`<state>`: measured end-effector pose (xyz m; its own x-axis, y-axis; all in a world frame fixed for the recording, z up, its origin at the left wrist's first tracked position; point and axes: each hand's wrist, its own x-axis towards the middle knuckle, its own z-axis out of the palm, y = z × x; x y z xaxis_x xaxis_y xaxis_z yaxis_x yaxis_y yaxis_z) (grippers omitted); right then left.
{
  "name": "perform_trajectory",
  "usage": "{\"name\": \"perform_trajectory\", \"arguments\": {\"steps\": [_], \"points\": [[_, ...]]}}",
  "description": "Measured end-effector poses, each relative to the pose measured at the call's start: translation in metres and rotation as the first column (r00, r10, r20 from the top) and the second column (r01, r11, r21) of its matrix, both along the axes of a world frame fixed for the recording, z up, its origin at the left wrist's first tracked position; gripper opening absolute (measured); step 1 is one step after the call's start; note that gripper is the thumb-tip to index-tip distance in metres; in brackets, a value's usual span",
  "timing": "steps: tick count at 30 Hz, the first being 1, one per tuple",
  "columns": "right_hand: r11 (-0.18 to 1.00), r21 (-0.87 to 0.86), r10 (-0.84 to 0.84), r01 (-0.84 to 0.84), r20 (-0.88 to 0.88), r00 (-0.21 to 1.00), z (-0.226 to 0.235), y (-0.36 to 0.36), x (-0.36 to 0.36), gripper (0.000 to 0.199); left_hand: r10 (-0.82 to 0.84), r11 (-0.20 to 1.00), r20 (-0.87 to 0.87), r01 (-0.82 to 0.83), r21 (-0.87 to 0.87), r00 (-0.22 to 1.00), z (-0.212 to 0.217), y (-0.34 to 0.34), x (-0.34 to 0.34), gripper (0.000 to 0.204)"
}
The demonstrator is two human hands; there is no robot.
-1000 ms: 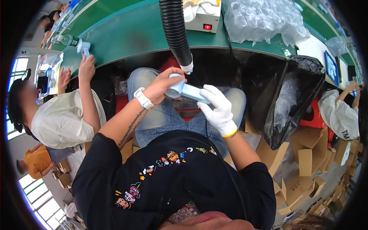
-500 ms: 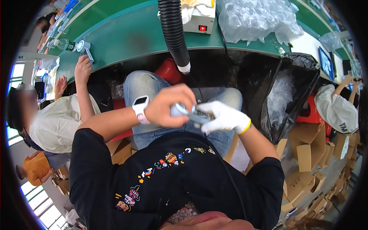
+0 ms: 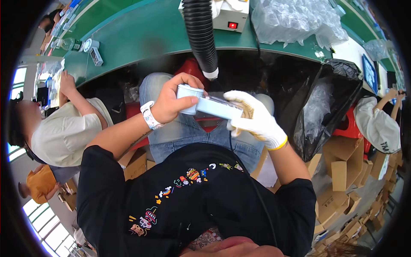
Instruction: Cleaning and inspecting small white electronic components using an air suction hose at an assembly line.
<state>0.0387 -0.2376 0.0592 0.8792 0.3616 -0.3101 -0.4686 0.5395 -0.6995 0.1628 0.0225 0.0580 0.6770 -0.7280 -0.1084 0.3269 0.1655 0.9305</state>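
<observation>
My left hand (image 3: 173, 100), bare with a white watch at the wrist, closes around the rounded end of a light-blue handheld device (image 3: 218, 108). This device has a drum-shaped head and a long boxy body, and it is held above my lap. Around the far end of the body, the fingers and thumb of my right hand (image 3: 257, 120) curl in a white knitted glove. That end is partly hidden by the glove. Just beyond the device hangs a black corrugated hose (image 3: 200, 34) with a white tip.
On the green bench (image 3: 124, 51) stand a white box with a red lit switch (image 3: 232, 25) and a pile of clear plastic bags (image 3: 295, 21). A similar device (image 3: 96, 56) lies at left. A black bin bag (image 3: 312, 111) and cardboard boxes (image 3: 342, 160) are right. A co-worker (image 3: 72, 128) sits left.
The device has turned so its pale long side faces me, and my left hand has rolled with it. My gloved fingers have spread wider. The left co-worker's hand has withdrawn from the device on the bench.
</observation>
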Motion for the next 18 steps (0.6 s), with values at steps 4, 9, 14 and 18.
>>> {"name": "perform_trajectory", "arguments": {"steps": [4, 9, 14, 18], "points": [[0.966, -0.181, -0.159, 0.183, 0.143, 0.977, -0.021, 0.024, -0.003, 0.064, 0.103, 0.995, -0.093, -0.101, 0.022, 0.990, -0.019, 0.010, -0.003, 0.030], [0.851, -0.453, -0.130, 0.266, 0.310, 0.942, -0.033, 0.033, 0.008, 0.063, 0.136, 0.991, -0.063, -0.134, 0.022, 0.989, -0.030, 0.013, 0.002, 0.030], [0.890, -0.386, -0.162, 0.243, 0.229, 0.960, -0.031, 0.030, 0.017, 0.062, 0.127, 0.992, -0.033, -0.126, 0.032, 0.991, -0.029, 0.011, 0.010, 0.030], [0.891, -0.315, -0.255, 0.327, 0.249, 0.934, -0.028, 0.033, 0.022, 0.059, 0.159, 0.987, -0.043, -0.158, 0.013, 0.986, -0.027, 0.012, 0.018, 0.027]]}}
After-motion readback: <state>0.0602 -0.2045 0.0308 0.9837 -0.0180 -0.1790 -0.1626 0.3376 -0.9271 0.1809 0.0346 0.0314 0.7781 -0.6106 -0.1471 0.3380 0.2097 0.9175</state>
